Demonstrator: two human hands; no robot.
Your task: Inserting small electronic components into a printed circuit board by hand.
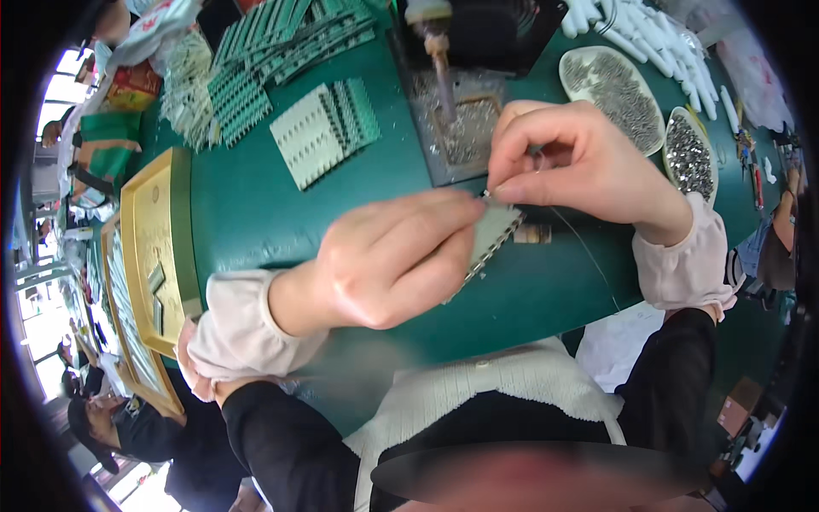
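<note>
Right, both bare hands are up over the green table (247, 213), close together. Left hand (397, 260) is closed, fingers curled down onto a pale panel (496, 230) with a dark beaded-looking edge, gripping it; the panel sits tilted under that hand, mid-table. Right hand (589, 162) pinches thumb to fingers at the panel's upper end, gripping a thin wire (589, 247) that trails down toward the table edge. Bit at the fingertips is too small to tell. Small tan piece (533, 233) lies just beside the panel.

Behind the hands: dark metal plate (435, 160) with loose bits, upright rod tool (439, 64) over it. Far left, stacked panels (303, 136) and a green-white pile (299, 38); nearer, gold tray (153, 226) holding small pieces. Far right, oval dish (652, 143) and smaller dish (711, 175) of metal parts, plus white tubes (657, 43).
</note>
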